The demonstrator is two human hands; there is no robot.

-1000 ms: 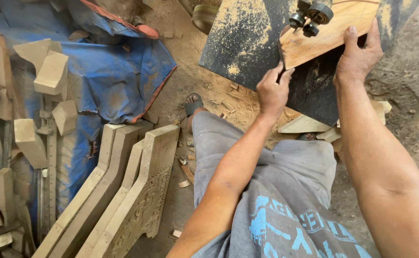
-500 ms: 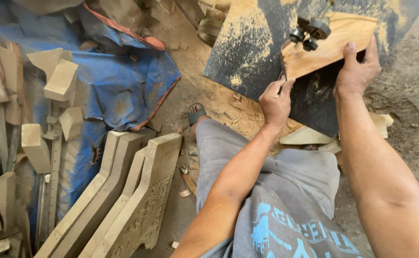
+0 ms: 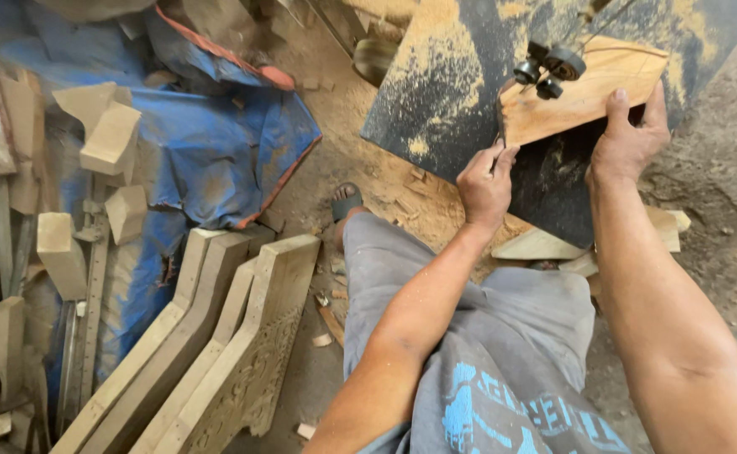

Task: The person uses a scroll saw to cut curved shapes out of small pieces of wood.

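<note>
Wooden board (image 3: pixel 583 97) lies flat on saw table (image 3: pixel 444 92), long axis left-right; right hand (image 3: pixel 629 139) grips its near edge, left hand (image 3: pixel 486 181) pinches its left corner.

Two bare hands — the left hand (image 3: pixel 484 181) and the right hand (image 3: pixel 629 143) — meet one wooden board (image 3: pixel 587 101) on one dark saw table (image 3: pixel 452 84). One blue tarp (image 3: pixel 217 160) — four carved wooden brackets (image 3: pixel 242 353) lean beside it. One sandalled foot (image 3: pixel 346 202) shows.
</note>
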